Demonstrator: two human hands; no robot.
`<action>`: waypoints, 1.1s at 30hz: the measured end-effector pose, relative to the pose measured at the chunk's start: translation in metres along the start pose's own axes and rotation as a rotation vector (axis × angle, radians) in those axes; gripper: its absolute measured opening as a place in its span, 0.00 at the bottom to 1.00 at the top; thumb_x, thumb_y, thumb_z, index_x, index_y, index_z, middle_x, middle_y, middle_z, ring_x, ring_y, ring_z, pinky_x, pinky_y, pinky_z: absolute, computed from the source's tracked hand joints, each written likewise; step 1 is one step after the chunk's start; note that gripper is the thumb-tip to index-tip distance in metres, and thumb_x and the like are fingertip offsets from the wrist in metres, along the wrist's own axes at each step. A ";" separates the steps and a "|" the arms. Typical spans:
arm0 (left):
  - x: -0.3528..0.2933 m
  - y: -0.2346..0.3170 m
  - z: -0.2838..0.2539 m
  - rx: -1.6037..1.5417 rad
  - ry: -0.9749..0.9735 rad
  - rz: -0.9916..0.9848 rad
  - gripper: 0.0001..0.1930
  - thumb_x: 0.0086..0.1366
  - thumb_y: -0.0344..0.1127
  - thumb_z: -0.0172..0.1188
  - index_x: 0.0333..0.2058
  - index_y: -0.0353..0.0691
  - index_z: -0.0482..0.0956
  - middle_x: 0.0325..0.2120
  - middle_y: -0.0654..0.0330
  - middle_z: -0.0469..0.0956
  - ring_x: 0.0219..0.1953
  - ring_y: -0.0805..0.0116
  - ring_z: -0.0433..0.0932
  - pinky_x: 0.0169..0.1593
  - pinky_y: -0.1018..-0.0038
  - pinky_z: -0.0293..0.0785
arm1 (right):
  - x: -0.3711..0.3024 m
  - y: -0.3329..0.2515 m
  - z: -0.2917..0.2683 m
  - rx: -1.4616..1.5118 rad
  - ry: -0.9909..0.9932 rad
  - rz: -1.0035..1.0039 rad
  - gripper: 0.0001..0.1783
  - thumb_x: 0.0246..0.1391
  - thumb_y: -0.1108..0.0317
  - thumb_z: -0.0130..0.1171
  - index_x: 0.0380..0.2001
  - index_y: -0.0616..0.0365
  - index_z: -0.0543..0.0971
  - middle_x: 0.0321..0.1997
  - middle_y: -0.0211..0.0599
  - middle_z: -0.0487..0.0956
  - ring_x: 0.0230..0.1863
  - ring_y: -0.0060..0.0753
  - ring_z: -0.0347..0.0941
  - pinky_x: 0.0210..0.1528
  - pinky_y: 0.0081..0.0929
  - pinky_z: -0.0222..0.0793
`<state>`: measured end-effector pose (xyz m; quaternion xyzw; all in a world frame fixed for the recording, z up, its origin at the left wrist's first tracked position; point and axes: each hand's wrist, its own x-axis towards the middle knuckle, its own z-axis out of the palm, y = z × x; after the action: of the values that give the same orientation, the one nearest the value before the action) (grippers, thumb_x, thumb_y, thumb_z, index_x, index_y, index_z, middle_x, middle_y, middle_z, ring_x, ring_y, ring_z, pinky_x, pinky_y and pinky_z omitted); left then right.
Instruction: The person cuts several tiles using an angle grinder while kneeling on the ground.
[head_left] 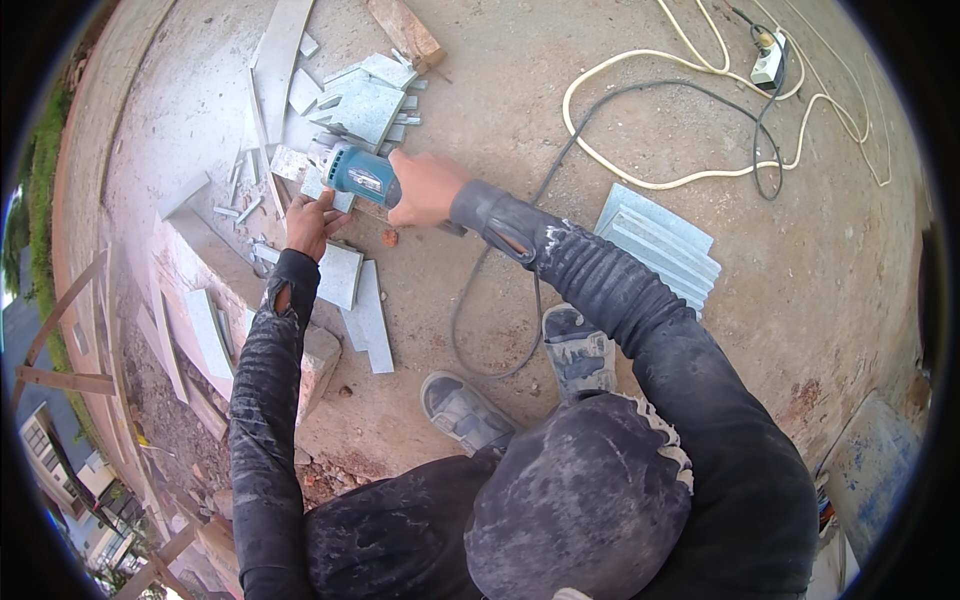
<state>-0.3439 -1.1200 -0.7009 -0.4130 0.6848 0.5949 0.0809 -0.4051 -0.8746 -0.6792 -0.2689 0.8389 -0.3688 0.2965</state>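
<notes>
My right hand (426,188) is wrapped round the rear of a teal angle grinder (362,174), whose head points left. Pale dust blurs the disc end, so I cannot make out the disc. Just below that end, my left hand (309,226) pinches the edge of a small grey-green tile piece (342,201), partly hidden under the grinder. Close to my left wrist lies a larger cut tile (341,276), with a long tile strip (374,318) beside it. Beyond the grinder is a loose pile of cut tiles (368,108) and offcuts.
A neat stack of tiles (655,245) lies right of my right forearm. A dark cable (457,318) loops near my shoes, and a cream extension cord (600,158) runs to a white socket block (769,60). Dusty blocks (318,365) and wooden planks (65,380) lie left.
</notes>
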 end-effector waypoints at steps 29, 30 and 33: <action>0.003 -0.002 -0.001 -0.022 -0.005 0.006 0.19 0.65 0.39 0.64 0.37 0.33 0.64 0.30 0.54 0.72 0.27 0.64 0.78 0.34 0.69 0.85 | 0.050 -0.027 0.001 -0.066 -0.007 0.036 0.37 0.36 0.54 0.68 0.48 0.67 0.72 0.44 0.59 0.80 0.48 0.56 0.78 0.50 0.42 0.75; 0.003 -0.002 -0.002 -0.023 -0.003 0.007 0.19 0.65 0.39 0.64 0.37 0.33 0.64 0.30 0.54 0.71 0.27 0.64 0.78 0.34 0.69 0.85 | 0.052 -0.028 0.003 -0.070 0.000 0.037 0.38 0.35 0.53 0.68 0.48 0.67 0.72 0.44 0.59 0.80 0.48 0.56 0.78 0.50 0.41 0.75; 0.002 -0.001 -0.001 -0.020 -0.002 0.004 0.19 0.64 0.39 0.64 0.37 0.33 0.64 0.30 0.55 0.71 0.27 0.64 0.77 0.34 0.69 0.85 | 0.059 -0.029 0.003 -0.067 -0.024 0.055 0.38 0.34 0.53 0.69 0.47 0.67 0.72 0.44 0.58 0.80 0.48 0.55 0.78 0.50 0.40 0.75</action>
<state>-0.3442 -1.1215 -0.7027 -0.4120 0.6796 0.6022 0.0764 -0.4364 -0.9318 -0.6757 -0.2598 0.8543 -0.3289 0.3074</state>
